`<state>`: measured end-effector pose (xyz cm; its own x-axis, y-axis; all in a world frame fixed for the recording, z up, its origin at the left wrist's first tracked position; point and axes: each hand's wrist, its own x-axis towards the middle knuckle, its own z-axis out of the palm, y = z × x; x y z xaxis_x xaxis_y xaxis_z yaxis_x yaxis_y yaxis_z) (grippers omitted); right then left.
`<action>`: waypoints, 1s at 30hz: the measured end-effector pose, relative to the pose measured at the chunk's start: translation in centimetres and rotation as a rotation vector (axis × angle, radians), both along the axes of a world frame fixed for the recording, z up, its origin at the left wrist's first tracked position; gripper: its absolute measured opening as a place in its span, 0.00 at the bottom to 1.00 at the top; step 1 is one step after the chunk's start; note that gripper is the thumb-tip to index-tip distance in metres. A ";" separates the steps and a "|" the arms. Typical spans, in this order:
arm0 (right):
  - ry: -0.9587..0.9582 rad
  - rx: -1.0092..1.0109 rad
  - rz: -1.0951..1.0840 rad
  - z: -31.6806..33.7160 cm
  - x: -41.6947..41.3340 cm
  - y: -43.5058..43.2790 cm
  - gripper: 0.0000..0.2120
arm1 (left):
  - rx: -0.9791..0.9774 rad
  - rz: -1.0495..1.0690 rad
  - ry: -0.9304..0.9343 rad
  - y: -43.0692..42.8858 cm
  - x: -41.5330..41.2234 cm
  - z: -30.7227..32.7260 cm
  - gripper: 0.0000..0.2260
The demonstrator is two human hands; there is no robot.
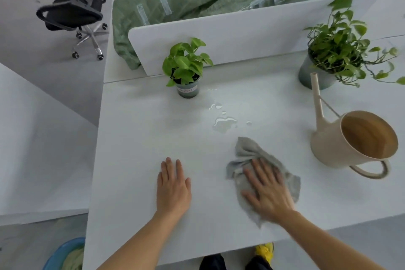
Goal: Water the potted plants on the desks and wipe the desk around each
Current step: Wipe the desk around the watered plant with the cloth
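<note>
Near the front edge of the white desk, the right hand pressed straight, spread fingers on the crumpled grey cloth, while the left hand lay flat and empty beside it. The cloth's long axis ran front to back, its bunched tip pointing at the spilled water puddle mid-desk. A wide sweep risked knocking the cream plastic watering can at the right edge, or tipping the small green potted plant by the back edge.

I see a crumpled grey cloth and a smooth white desk top. The plastic watering can is cream outside, brown inside. The small round pot is grey-green, with a white label.
</note>
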<state>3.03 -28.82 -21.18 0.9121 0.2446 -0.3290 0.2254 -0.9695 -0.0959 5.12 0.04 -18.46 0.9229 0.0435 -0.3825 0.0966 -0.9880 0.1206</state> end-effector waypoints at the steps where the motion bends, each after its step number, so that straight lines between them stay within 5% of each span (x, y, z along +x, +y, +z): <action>1: -0.005 -0.020 -0.079 0.0 1.5 -2.0 0.36 | 0.011 -0.008 0.000 0.1 -0.1 -0.2 0.29; 6: -0.026 -0.056 -0.526 -0.1 8.9 -3.9 0.41 | 0.042 -0.055 -0.011 0.3 -0.3 -1.3 0.39; 8: 0.000 -0.011 -0.540 -0.2 9.7 -0.1 0.40 | 0.047 -0.043 -0.058 0.6 -0.3 -1.7 0.41; 12: -0.016 0.074 0.007 -0.7 4.8 6.8 0.33 | -0.003 -0.028 -0.101 1.9 -0.5 -1.7 0.38; 17: -0.021 0.042 0.533 -0.1 5.3 1.9 0.31 | 0.021 0.296 -0.148 5.2 1.9 -1.5 0.29; 22: -0.062 -0.027 0.014 -0.3 13.7 -3.7 0.41 | 0.076 0.340 -0.167 6.4 2.7 -2.7 0.29; 26: -0.066 -0.033 -0.332 -0.6 19.9 -0.2 0.43 | 0.129 0.307 -0.216 6.6 2.2 -4.3 0.30; 30: -0.019 -0.013 -0.240 -0.9 19.9 6.9 0.43 | 0.134 0.284 -0.241 6.9 2.2 -4.4 0.30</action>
<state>22.89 -21.93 -22.03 0.9496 0.0154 -0.3130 -0.0104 -0.9967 -0.0806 7.35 6.89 -22.89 0.9296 0.3447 -0.1302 0.3528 -0.9346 0.0445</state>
